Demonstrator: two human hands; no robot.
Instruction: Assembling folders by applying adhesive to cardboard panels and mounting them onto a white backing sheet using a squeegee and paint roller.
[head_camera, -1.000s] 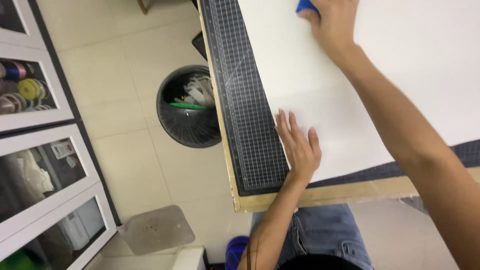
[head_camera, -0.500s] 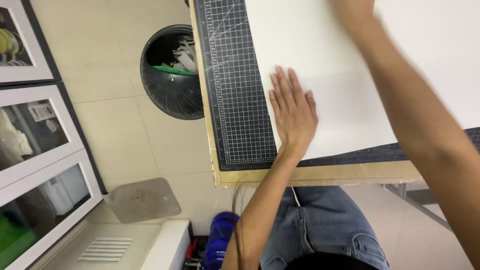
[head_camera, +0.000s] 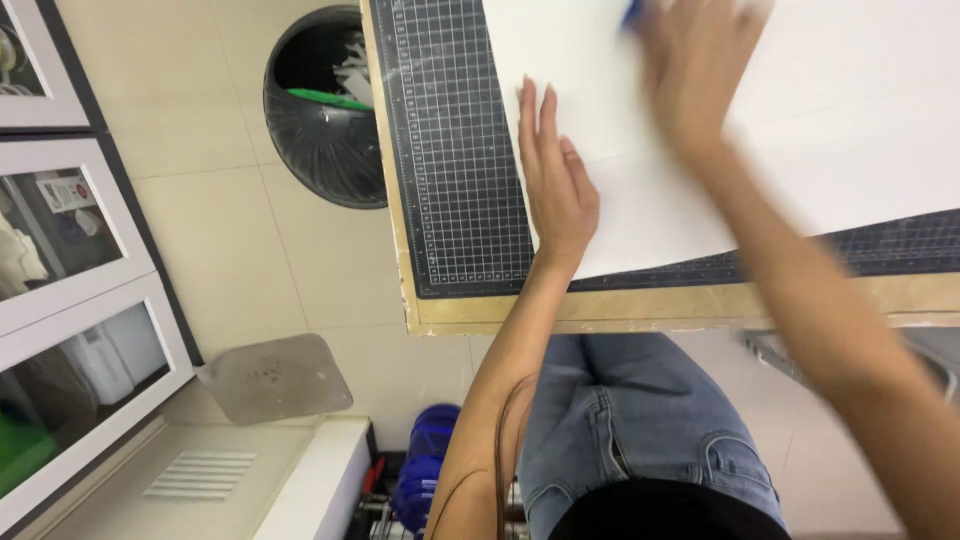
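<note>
Pale floor tiles and a black waste bin (head_camera: 322, 110) flank a workbench whose dark gridded cutting mat (head_camera: 455, 150) carries one large white sheet (head_camera: 850, 110). One left hand (head_camera: 556, 180) lies flat, fingers spread narrowly, pinning the sheet's near edge; one right hand (head_camera: 700, 70), blurred, grips a small blue tool (head_camera: 633, 12) at the sheet's top, though how tightly cannot be told. Judging by the blur, a fast stroke could skid the sheet or run the tool toward the pinning fingers
</note>
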